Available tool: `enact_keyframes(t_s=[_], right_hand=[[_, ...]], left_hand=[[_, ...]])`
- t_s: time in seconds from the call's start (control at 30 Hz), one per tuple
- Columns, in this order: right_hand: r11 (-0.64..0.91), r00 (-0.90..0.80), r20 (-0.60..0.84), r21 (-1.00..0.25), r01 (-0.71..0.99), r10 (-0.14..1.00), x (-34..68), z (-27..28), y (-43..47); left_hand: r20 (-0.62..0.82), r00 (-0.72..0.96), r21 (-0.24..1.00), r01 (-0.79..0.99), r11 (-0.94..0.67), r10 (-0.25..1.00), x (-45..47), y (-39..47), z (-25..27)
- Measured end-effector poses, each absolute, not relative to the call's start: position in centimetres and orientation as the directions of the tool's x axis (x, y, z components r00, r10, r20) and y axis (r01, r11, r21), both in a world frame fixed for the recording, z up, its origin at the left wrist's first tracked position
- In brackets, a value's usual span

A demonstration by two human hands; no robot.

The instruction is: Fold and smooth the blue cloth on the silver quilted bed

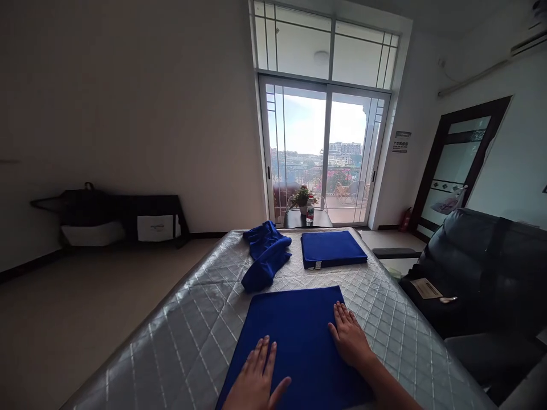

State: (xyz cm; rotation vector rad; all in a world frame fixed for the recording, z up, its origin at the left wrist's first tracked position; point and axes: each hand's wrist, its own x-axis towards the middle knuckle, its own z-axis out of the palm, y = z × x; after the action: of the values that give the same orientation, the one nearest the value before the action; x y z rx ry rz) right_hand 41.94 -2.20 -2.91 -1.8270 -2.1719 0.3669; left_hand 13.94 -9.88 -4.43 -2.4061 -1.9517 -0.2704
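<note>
My left hand [255,378] and right hand [349,337] lie flat, fingers spread and gripping nothing, on the smooth folded blue cloth [294,341] atop the silver quilted mattress [179,336]. Beyond lie a crumpled blue cloth [265,253] and what seems a folded blue stack [331,249].

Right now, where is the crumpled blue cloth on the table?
In the head view the crumpled blue cloth lies at the table's far end, left of the folded blue stack and beyond the flat blue cloth under both hands.
</note>
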Motion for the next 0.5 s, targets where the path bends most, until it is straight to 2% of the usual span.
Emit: enact_keyframes(t_s=[0.17,0.27,0.37,0.5], right_hand=[[0.217,-0.195,0.102,-0.302,0.928,0.976,42.4,-4.2,-1.7],[0.272,-0.253,0.105,-0.258,0.927,0.962,42.7,-4.8,-1.5],[0.242,-0.224,0.092,-0.283,0.928,0.970,42.7,-4.7,-1.5],[0.183,-0.163,0.088,-0.341,0.922,0.983,42.4,-4.1,-1.8]], left_hand=[[0.163,0.493,0.199,0.832,-0.518,0.855,23.7,-6.1,-0.5],[0.234,0.584,0.246,0.738,-0.629,0.777,26.8,-3.9,-0.5],[0.253,0.553,0.243,0.758,-0.605,0.794,26.6,-2.6,-1.5],[0.206,0.417,0.214,0.864,-0.457,0.885,22.3,-2.1,-2.6]])
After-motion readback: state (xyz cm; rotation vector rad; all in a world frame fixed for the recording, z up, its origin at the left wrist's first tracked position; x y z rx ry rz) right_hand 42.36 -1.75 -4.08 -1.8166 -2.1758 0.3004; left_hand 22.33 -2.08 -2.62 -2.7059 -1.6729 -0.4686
